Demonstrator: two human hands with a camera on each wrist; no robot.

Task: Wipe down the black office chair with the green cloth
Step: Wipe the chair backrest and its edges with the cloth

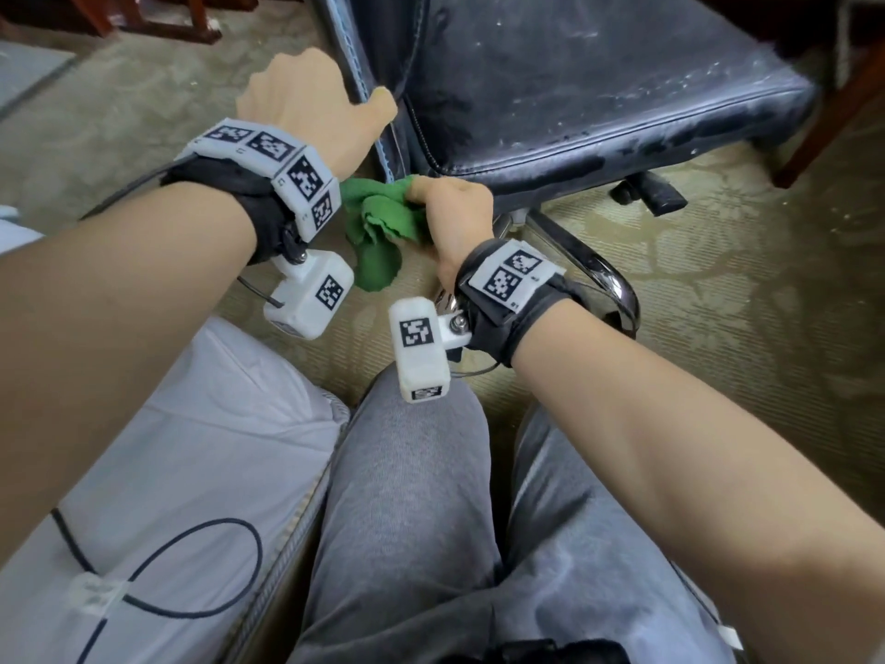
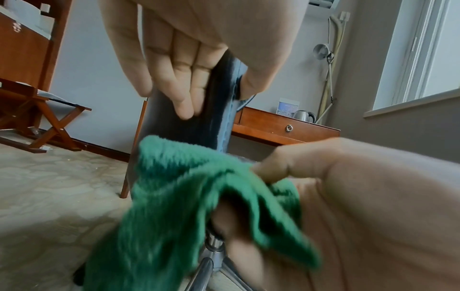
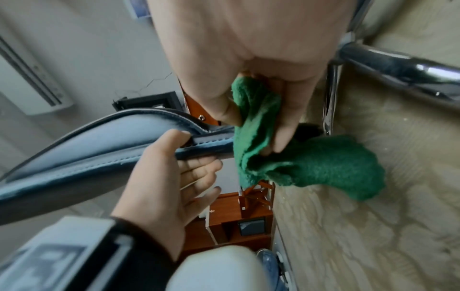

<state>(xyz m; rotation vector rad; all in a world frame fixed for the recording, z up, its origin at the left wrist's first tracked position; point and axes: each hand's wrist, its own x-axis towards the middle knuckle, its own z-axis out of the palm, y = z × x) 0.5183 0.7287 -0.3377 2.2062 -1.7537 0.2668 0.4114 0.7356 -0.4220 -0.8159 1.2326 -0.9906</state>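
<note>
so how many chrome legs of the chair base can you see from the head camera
1. A single chrome leg curves from under the black chair's seat toward the person's right wrist. A black caster further back hints at another leg, and more are probably hidden under the seat and behind the hands.

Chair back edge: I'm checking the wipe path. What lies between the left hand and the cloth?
Only a short bare stretch of the chair back's edge separates the left hand from the green cloth, seen in the right wrist view.
</note>
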